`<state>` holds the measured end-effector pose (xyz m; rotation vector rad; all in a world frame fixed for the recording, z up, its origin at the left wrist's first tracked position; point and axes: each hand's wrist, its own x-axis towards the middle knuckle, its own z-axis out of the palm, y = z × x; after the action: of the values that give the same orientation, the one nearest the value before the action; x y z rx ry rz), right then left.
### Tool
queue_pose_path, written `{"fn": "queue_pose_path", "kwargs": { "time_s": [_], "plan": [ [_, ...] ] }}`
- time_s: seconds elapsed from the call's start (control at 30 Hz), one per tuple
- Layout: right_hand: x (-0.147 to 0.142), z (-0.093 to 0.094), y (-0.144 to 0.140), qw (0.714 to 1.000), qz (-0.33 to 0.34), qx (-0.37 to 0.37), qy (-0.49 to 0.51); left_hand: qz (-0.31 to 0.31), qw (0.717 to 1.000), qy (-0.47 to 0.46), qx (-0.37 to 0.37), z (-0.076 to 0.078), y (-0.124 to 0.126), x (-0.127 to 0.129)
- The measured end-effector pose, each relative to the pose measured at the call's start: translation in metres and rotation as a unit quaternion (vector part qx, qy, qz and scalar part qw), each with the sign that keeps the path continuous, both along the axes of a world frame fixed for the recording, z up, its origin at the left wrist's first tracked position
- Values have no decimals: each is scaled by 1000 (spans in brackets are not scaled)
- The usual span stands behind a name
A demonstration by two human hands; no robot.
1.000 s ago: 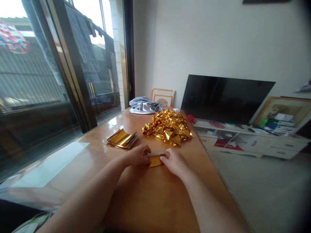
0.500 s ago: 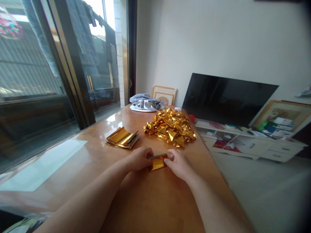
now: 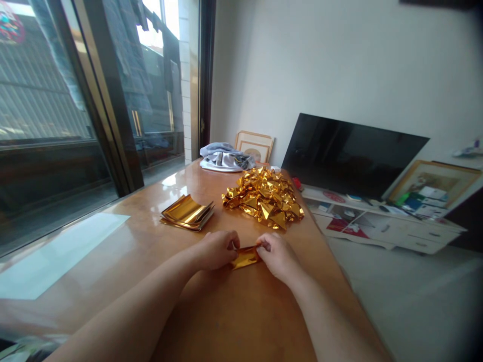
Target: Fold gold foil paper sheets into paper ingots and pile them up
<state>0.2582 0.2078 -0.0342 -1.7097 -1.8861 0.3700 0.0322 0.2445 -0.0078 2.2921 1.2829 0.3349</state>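
Note:
A small piece of gold foil paper (image 3: 245,257) lies on the wooden table (image 3: 234,311) between my two hands. My left hand (image 3: 216,248) pinches its left end and my right hand (image 3: 277,256) pinches its right end. Just beyond, a heap of folded gold foil pieces (image 3: 264,197) sits on the table. To the left of the heap rests a small stack of flat, curled gold foil sheets (image 3: 186,213).
A bundle of grey and white cloth (image 3: 225,157) lies at the table's far end by a picture frame (image 3: 255,146). Sliding glass doors (image 3: 75,110) run along the left. A dark TV (image 3: 350,153) leans over a white low cabinet (image 3: 392,226) on the right.
The foil piece between my hands has been folded narrower and looks more crumpled. Both hands have stayed on it, close together. The view has shifted slightly.

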Motion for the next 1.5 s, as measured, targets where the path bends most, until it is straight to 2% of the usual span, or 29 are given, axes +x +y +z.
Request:
{"fn": "queue_pose_path", "kwargs": {
  "time_s": [0.17,0.33,0.47,0.67,0.83,1.07,1.5],
  "plan": [
    [-2,3,-2,1000,-6,0,3,1,1000,-1,11,-3,2,-2],
    [-5,7,-5,996,-36,83,11,31,999,26,1,4,0,0],
    [-10,13,-9,993,-19,117,12,48,998,38,5,10,-3,2],
    [-18,14,-16,995,64,75,-8,41,998,52,4,16,-6,1],
    [-22,19,-24,987,142,36,-71,19,998,58,12,20,-5,-1],
    [-20,23,-29,983,151,27,-96,38,998,51,-22,25,3,-11],
    [-27,25,-32,974,190,43,-111,6,993,102,-50,33,-2,-14]
  ]
}}
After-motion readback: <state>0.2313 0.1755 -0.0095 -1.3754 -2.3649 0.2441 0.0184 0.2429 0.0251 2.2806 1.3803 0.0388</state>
